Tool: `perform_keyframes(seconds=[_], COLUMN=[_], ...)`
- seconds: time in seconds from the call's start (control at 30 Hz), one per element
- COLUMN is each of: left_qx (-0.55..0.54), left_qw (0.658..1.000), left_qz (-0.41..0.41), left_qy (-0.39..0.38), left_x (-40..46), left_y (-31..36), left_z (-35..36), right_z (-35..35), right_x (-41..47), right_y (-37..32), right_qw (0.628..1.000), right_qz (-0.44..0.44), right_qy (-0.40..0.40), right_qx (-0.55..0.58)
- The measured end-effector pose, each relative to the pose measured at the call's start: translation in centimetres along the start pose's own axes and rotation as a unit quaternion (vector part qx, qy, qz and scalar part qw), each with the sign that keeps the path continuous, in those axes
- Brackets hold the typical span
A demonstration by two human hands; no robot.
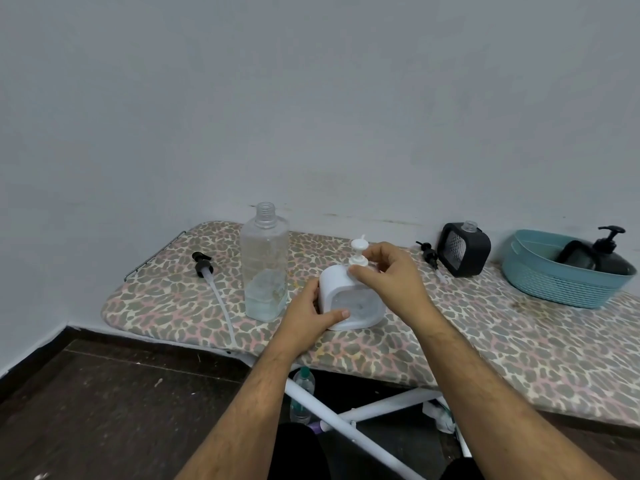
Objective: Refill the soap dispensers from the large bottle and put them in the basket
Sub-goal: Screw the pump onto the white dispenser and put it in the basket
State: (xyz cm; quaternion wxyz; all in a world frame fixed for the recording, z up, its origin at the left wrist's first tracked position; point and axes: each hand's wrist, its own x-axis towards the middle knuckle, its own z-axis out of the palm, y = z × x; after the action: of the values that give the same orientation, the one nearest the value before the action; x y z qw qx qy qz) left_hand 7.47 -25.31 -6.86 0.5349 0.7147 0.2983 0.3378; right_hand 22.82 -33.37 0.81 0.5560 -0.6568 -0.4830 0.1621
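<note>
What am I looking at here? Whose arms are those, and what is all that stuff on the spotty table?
There is just one picture, taken by a camera on a person's head, so the arms are theirs. The spotty table is an ironing board. The left hand steadies a white soap dispenser, while the right hand holds its pump top. Beside it stands a large clear bottle with no cap; its long pump lies on the board. Further right stands a black dispenser with its pump lying beside it. Another black dispenser sits in the blue basket.

Plain grey wall (311, 98), dark floor (121, 410), leopard-print ironing board (519, 341)
</note>
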Motion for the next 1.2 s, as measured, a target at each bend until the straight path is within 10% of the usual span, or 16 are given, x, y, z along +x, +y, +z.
perform_keyframes(seconds=[1.2], left_qx=[0.014], left_qw=[1.000], left_qz=[-0.002], left_qy=[0.009], left_x=[-0.3], left_y=[0.5], left_z=[0.0], right_z=[-1.5], right_x=[1.1], right_y=[-0.2], right_qw=[0.995], right_qz=[-0.005], right_qy=[-0.088], right_qx=[0.042])
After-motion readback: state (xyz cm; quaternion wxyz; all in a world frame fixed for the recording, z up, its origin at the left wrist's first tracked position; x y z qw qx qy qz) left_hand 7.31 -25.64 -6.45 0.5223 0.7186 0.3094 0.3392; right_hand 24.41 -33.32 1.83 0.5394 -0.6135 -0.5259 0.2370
